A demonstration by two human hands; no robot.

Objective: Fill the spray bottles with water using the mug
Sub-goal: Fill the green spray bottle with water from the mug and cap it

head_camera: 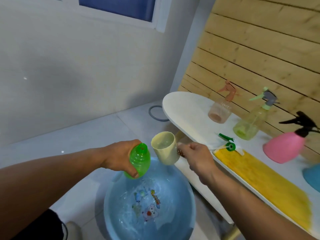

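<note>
The left hand (121, 155) is wrapped around a green bottle (139, 161), fingers curled over its ribbed body, holding it with the cap off and its open neck tilted up and toward the right. Just beside that neck, the right hand (194, 155) grips the handle of a cream mug (165, 148), which is tipped so its mouth faces the camera; some water shows inside it. The mug's rim is near the bottle's neck but apart from it. Both are held above the far rim of a blue basin (121, 213) that stands on the tiled floor (86, 135) and holds water, with cartoon pictures on its bottom. To the right of the hands runs a white table (181, 108) with a rounded far end. On its near edge lies a yellow cloth (259, 184), and at the cloth's far end lies a green spray head (228, 143), partly blurred. Farther back along the table's far edge stand three capped spray bottles in a row: a pale orange bottle (220, 112) nearest the rounded end, then a yellow-green bottle (249, 125) with a grey and green trigger, then a pink bottle (284, 148) with a black trigger. A blue thing (312, 175) is cut off by the right edge of the view. Behind the table rises a wall of wooden slats (259, 49), and a grey ring (156, 113) lies on the floor beyond the table's rounded end.
</note>
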